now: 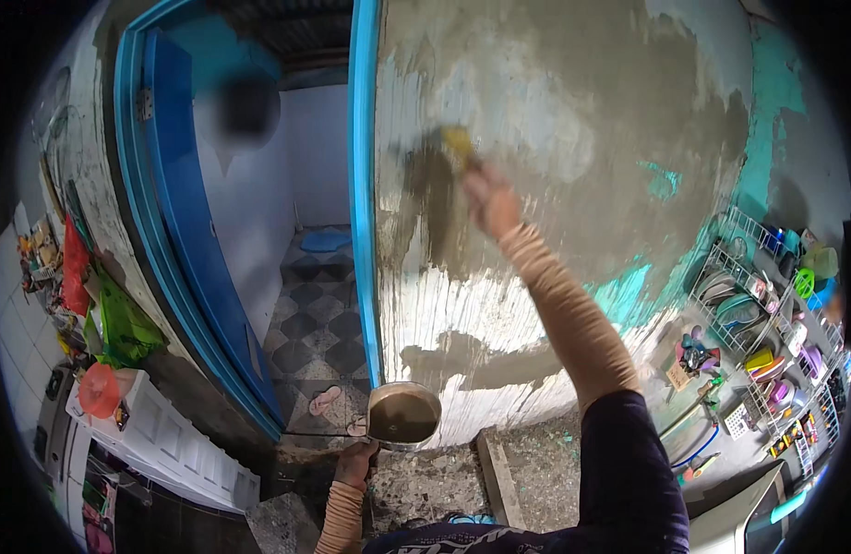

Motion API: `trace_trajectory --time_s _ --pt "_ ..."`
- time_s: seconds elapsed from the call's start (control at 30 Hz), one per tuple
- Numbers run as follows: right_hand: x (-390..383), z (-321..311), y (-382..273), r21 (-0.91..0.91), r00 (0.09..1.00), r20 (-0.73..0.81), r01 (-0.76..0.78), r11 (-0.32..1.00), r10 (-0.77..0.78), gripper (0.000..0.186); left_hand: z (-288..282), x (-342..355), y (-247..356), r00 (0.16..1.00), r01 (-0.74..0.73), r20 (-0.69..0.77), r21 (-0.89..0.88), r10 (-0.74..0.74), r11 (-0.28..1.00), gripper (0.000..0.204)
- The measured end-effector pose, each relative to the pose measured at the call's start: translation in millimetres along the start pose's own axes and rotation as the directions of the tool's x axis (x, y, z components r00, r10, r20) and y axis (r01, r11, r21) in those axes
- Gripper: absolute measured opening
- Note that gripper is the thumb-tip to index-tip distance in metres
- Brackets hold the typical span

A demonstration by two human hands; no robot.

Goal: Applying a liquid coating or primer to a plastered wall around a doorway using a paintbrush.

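My right hand [490,198] is raised and closed around a brush [459,143] with a yellowish head, both smeared by motion. The brush is at the upper left of a patchy wall [619,185], coated in grey-brown with bare white streaks and turquoise patches. Just below the brush is a darker, wet-looking patch [430,203]. Low at the foot of the wall, my left hand [355,462] grips the handle of a round metal pot [405,388]. The pot holds a murky brown-grey liquid.
A blue door frame [363,185] with an open blue door [190,212] stands left of the wall. Pink slippers [325,401] lie on the chequered floor inside. A wooden plank [499,480] lies by the wall's foot. Dish racks [749,305] with crockery stand at right, a white cabinet [167,443] at left.
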State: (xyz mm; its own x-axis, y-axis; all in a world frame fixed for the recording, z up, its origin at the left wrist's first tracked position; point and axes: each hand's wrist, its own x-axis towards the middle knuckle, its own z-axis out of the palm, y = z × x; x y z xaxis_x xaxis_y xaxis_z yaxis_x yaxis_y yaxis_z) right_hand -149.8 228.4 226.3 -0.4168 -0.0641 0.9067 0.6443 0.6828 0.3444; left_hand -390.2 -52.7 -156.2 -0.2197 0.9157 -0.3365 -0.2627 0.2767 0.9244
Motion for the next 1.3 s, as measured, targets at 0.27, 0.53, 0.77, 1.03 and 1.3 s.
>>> trace_trajectory --time_s 0.27,0.53,0.77,1.03,1.3 --pt "-121.8 8.4 -74.0 0.423 0.788 0.593 -0.129 0.897 -0.166 0.022 -19.8 -7.8 4.4 0.997 0.058 0.048 -0.005 -0.058 0.998 0.041" --pt "28.8 -58.2 39.7 0.331 0.921 0.321 -0.327 0.885 0.220 0.023 -11.0 -6.5 9.4 0.994 0.109 -0.016 0.089 -0.108 0.990 0.039" --pt "-76.4 -26.1 24.0 0.163 0.812 0.534 -0.371 0.914 0.234 0.051 -26.0 25.3 -24.0 0.999 0.013 0.035 0.112 -0.017 0.994 0.033" --pt "-159.6 -34.1 -21.8 0.421 0.791 0.611 -0.293 0.858 -0.029 0.014 -31.8 30.6 -27.0 0.995 0.020 0.092 0.063 -0.026 0.998 0.032" --pt "-4.6 -71.2 53.9 0.323 0.962 0.231 -0.214 0.922 0.142 0.017 -17.9 24.2 -16.5 0.986 0.110 0.137 -0.083 -0.098 0.990 0.033"
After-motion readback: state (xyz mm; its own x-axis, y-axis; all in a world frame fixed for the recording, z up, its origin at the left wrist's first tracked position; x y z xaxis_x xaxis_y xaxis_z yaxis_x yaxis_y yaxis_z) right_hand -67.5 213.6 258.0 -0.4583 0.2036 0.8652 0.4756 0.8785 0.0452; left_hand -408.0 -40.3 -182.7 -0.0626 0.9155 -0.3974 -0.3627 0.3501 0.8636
